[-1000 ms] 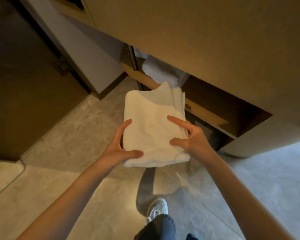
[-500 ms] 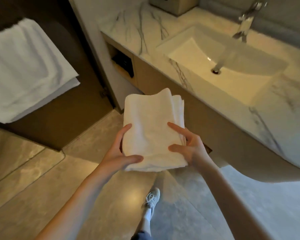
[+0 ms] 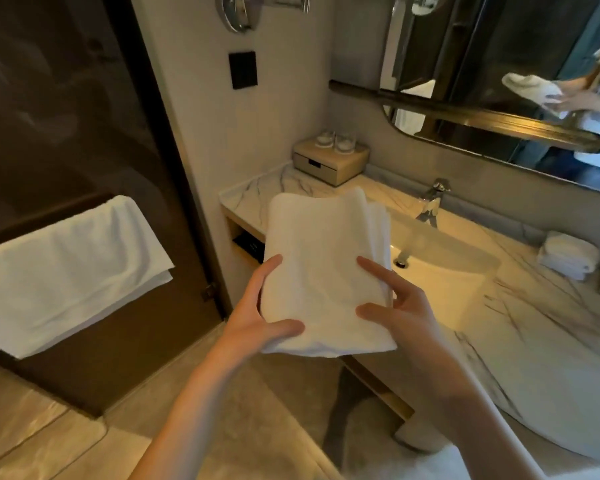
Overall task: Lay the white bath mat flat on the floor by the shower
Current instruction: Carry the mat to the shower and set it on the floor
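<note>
Both forearms reach up from bottom of frame toward center. L hand (image 3: pixel 257 315) grips left edge of folded bath mat (image 3: pixel 321 258), thumb on top, index along the side. R hand (image 3: pixel 400 313) grips right edge, thumb & index spread on top.

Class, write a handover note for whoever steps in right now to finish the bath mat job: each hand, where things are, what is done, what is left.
Left hand: grips the left edge of the mat, thumb on top.
Right hand: holds its right edge, thumb and forefinger on top.
Mat: folded, held in the air in front of the sink, above the floor.
Done: mat is in hand.
Left: carry it to the shower, probably behind the glass door at left, unfold it and lay it flat on the floor.
</note>
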`<state>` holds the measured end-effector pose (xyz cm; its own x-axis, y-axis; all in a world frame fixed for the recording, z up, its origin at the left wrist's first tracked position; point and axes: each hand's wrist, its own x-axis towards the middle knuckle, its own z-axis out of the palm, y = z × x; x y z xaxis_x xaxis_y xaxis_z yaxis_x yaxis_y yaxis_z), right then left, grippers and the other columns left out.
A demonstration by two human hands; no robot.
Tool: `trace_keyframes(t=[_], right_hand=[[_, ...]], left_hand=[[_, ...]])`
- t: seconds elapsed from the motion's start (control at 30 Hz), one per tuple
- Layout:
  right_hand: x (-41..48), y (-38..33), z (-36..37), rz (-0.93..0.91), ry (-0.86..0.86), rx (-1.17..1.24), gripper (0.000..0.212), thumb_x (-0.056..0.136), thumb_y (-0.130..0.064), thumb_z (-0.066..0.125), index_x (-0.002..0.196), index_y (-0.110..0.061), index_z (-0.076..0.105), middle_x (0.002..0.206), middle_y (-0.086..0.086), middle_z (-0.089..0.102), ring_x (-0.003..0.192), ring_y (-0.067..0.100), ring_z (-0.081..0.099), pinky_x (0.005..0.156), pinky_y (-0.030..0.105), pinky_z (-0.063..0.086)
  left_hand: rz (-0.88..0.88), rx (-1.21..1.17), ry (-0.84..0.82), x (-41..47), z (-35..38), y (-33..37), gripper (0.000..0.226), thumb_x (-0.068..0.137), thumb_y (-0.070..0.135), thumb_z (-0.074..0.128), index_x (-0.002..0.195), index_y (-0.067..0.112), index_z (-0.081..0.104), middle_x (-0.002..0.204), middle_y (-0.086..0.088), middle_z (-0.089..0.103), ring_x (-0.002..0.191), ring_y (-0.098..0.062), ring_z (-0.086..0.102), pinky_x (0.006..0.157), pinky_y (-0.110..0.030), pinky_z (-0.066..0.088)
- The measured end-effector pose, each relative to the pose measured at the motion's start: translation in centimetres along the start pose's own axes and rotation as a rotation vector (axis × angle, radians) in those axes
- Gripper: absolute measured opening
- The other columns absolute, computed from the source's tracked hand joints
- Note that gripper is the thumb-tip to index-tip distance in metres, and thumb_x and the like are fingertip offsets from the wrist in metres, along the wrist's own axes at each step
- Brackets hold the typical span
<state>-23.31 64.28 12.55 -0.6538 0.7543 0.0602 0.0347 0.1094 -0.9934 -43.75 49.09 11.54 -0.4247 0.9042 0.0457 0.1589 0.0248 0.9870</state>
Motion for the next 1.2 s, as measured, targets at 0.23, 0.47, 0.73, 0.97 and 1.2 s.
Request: trace_keyframes(t=[0.23,0.47,0.73,0.97,1.2], right_hand=[[1.5,-1.3,-2.5,-0.046,-0.122,0.071,0.065,0.075,-0.004,0.076,0.119,-0.051,0.064,0.128,-0.022,0.054,0.11,0.004,0.058,0.083,0.027,0.058],[1.4,-0.4,-2.8,-0.008,-0.473,0.143,0.065,0.075,-0.001,0.076,0.12,-0.046,0.065,0.125,-0.021,0.059,0.107,0.004,0.061,0.078,0.024,0.057],[-4.2,1.0,2.6,0.068,-1.004,0.139,0.066,0.075,-0.009,0.078,0.125,-0.048,0.06,0.121,-0.024,0.059,0.107,0.005,0.06,0.08,0.03,0.058],[-10.9,1.0,6.2,0.116,-1.207,0.104,0.068,0.073,-0.009,0.078,0.124,-0.051,0.06,0.114,-0.03,0.058,0.106,0.006,0.059,0.075,0.025,0.058],[-18.3,0.9,8.9,0.172,-1.287,0.109,0.066,0.073,-0.005,0.077,0.121,-0.048,0.063,0.121,-0.023,0.057,0.106,0.01,0.059,0.075,0.026,0.058]], left_hand=[[0.038,0.064,0.117,-0.4,2.4,1.7,0.096,0.065,0.029,0.088,0.135,0.059,0.031,0.12,0.051,0.033,0.101,0.024,0.043,0.07,-0.01,0.05],[-0.045,-0.007,0.458,-7.7,6.7,1.8,0.091,0.065,0.018,0.087,0.13,0.06,0.039,0.119,0.044,0.041,0.101,0.016,0.049,0.071,-0.011,0.05],[-0.202,0.001,0.902,-22.8,12.0,1.9,0.09,0.055,0.039,0.086,0.129,0.061,0.039,0.119,0.046,0.041,0.103,0.015,0.049,0.074,-0.015,0.051],[-0.273,-0.022,1.173,-31.8,15.6,2.1,0.075,0.066,0.044,0.081,0.127,0.061,0.042,0.115,0.045,0.045,0.103,0.012,0.052,0.071,-0.015,0.053],[-0.342,0.011,1.273,-40.2,17.1,1.6,0.076,0.067,0.045,0.079,0.129,0.061,0.039,0.122,0.04,0.041,0.111,0.0,0.05,0.076,-0.022,0.054]])
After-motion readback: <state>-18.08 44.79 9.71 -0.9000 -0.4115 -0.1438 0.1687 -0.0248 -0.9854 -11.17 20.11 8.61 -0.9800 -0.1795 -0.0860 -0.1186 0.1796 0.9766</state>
